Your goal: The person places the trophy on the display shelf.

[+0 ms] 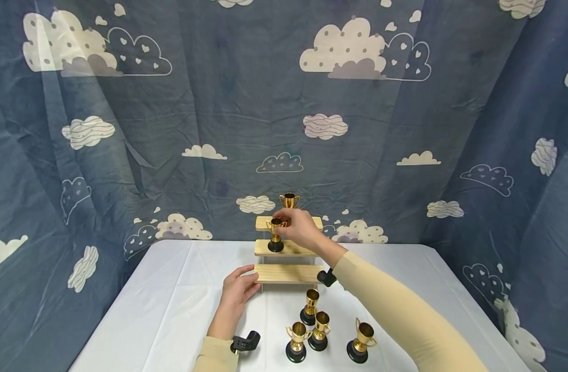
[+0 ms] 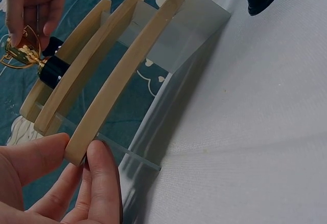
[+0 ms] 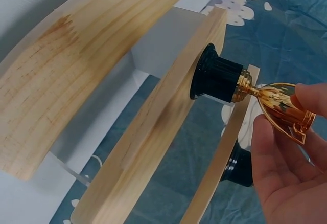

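My right hand (image 1: pixel 300 227) pinches the gold cup of a small trophy (image 1: pixel 275 235). Its black base (image 3: pixel 217 75) is right at the middle wooden tier of a three-step stand, near the tier's left end. My left hand (image 1: pixel 237 289) grips the left end of the lowest tier (image 1: pixel 288 273), thumb and fingers on either side of the board (image 2: pixel 122 86). Another trophy (image 1: pixel 289 200) stands on the top tier, partly behind my right hand. In the right wrist view the held trophy's gold bowl (image 3: pixel 281 104) lies between thumb and fingers.
Several gold trophies with black bases stand on the white table (image 1: pixel 172 310) in front of the stand, among them one trophy (image 1: pixel 296 342) at the left and another trophy (image 1: pixel 361 343) farther right, near my right sleeve. A blue cloud-patterned curtain (image 1: pixel 246 103) hangs behind the table.
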{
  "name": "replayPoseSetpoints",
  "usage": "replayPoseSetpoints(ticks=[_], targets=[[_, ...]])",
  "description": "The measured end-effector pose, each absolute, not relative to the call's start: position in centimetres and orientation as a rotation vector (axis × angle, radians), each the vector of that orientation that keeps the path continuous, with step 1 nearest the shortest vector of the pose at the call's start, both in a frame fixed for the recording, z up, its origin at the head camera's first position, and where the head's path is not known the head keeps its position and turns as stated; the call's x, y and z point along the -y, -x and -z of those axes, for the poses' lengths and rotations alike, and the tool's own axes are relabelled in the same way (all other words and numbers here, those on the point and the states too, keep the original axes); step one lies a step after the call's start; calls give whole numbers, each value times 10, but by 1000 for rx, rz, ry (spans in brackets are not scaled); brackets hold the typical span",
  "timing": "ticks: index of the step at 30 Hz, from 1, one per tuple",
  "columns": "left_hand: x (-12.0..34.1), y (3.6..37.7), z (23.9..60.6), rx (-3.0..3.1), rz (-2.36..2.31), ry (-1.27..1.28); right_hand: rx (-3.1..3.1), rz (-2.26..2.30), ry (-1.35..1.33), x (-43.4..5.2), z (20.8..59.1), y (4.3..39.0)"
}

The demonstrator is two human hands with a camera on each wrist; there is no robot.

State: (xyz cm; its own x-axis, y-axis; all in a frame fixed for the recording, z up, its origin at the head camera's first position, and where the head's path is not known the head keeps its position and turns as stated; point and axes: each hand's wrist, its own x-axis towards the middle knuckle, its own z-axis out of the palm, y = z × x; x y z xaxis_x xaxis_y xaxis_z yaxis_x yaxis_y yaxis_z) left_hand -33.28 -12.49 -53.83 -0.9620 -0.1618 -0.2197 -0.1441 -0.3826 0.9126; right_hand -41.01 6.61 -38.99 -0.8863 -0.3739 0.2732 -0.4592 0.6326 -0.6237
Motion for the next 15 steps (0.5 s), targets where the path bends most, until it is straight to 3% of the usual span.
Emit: replayPoseSetpoints(ticks=[15], targets=[[125,333,538,1734,2576,-427,2734,-1069,-723,-80,390,410]])
